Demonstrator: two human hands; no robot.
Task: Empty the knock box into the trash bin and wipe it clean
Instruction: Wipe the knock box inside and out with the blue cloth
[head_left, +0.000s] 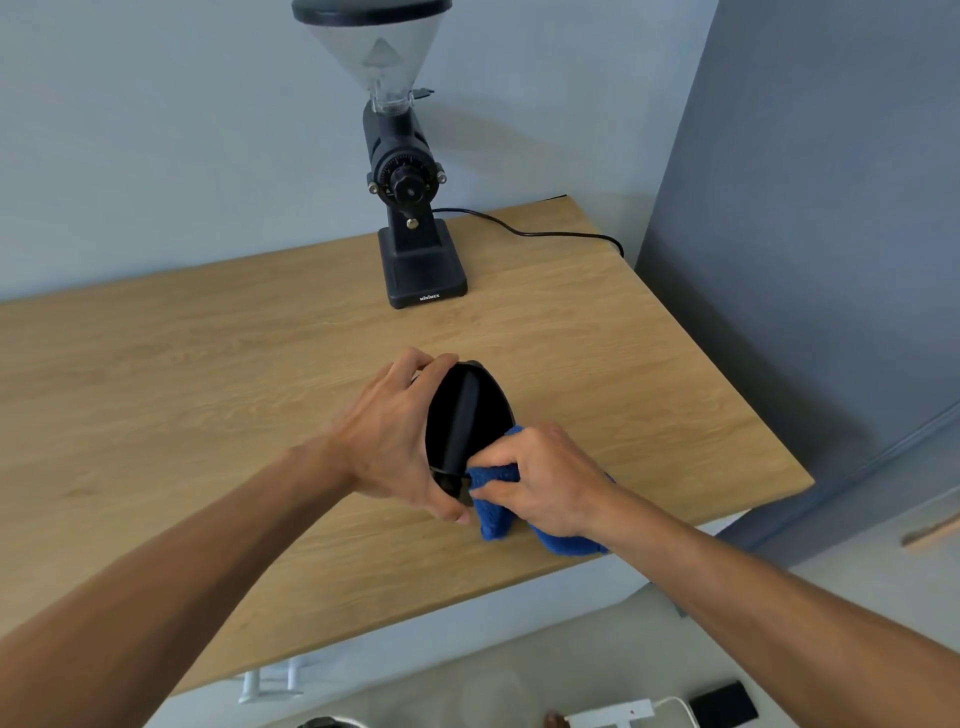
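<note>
A home coffee corner.
A black coffee grinder (410, 208) with a clear bean hopper stands on a light wooden worktop (208, 374) against a plain pale wall (156, 130), its power cord (535, 231) trailing off the worktop's edge.

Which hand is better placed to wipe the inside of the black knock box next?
The right hand: it already grips the blue cloth at the rim of the tilted black plastic knock box. The left hand is busy holding the box steady.
</note>
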